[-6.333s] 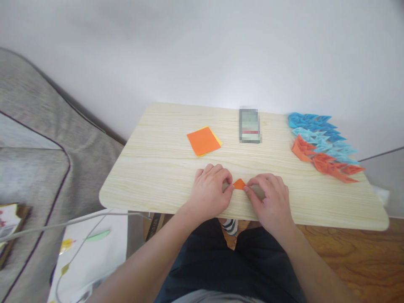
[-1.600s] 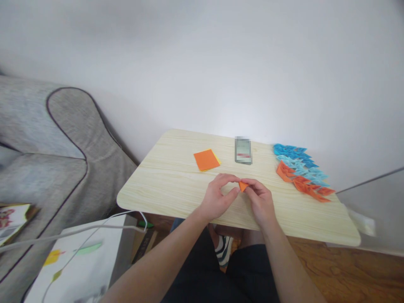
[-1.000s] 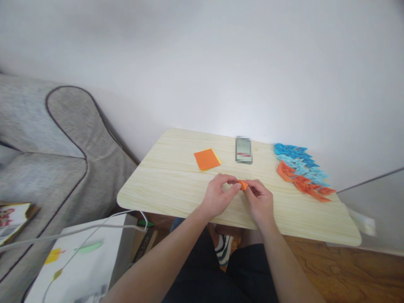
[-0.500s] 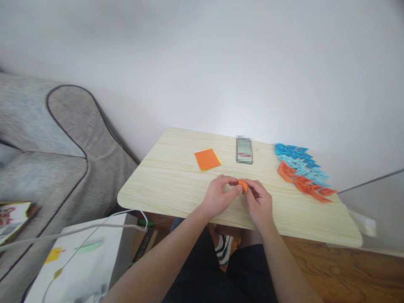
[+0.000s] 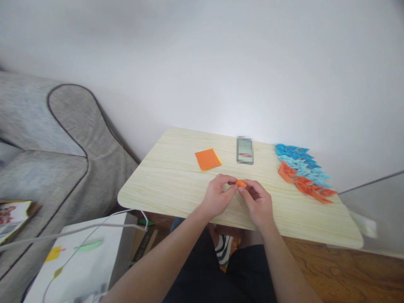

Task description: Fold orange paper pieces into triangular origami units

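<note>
Between my two hands is a small folded piece of orange paper [image 5: 241, 184], held just above the near middle of the table. My left hand [image 5: 219, 194] pinches its left end between thumb and fingers. From the other side, my right hand [image 5: 258, 201] grips it with the thumb below and the fingers curled behind. Part of the paper is covered by the fingertips. Beyond my left hand lies a stack of square orange paper [image 5: 208, 159], with a yellow edge showing beneath.
On the pale wooden table [image 5: 158, 168], a blurred-out phone-like object [image 5: 245, 150] lies at the back. Rows of folded blue paper pieces [image 5: 296, 153], light blue ones [image 5: 304, 169] and orange ones [image 5: 306, 186] lie at right. A white cabinet [image 5: 91, 252] and grey sofa [image 5: 69, 122] stand left.
The folded orange paper has turned between my fingers and now lies flatter, more sideways. My left thumb has shifted slightly left; both hands stay in nearly the same place.
</note>
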A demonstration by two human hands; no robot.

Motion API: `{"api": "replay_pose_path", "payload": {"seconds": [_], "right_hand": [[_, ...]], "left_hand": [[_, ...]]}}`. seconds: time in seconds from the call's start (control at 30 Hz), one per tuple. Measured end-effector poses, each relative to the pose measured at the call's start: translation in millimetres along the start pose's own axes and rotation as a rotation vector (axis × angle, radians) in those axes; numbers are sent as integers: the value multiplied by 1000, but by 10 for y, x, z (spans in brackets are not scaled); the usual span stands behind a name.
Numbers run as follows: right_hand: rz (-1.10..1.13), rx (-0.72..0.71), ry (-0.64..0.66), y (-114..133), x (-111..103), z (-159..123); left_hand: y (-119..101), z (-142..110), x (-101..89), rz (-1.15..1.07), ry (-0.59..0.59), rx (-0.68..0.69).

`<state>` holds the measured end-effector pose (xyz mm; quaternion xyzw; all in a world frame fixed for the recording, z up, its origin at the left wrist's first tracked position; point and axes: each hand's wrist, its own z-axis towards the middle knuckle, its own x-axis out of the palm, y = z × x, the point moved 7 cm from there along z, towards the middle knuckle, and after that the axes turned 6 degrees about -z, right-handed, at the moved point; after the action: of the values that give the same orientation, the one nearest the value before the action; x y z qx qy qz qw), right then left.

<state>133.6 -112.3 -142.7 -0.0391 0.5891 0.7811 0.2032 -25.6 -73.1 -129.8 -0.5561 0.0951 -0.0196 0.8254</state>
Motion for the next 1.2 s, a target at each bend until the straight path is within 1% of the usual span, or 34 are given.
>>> {"api": "replay_pose_path", "payload": {"seconds": [0.2, 0.4, 0.53, 0.7, 0.97, 1.07, 1.2], "right_hand": [[-27, -10, -3, -43, 17, 1], [-91, -41, -5, 10, 4, 19], [-136, -50, -12, 38, -17, 16], [-162, -6, -29, -24, -39, -6], [-157, 13, -9, -30, -19, -5], [-206, 7, -31, -14, -21, -16], [-314, -14, -93, 17, -45, -30]], "left_hand": [[-78, -9, -44, 1, -39, 69], [-142, -1, -52, 30, -24, 122], [-128, 6, -24, 67, -4, 131], [-126, -1, 10, 100, 33, 133], [-132, 15, 1, 141, 36, 128], [-138, -1, 34, 198, 54, 144], [-154, -48, 87, 299, 74, 172]]}}
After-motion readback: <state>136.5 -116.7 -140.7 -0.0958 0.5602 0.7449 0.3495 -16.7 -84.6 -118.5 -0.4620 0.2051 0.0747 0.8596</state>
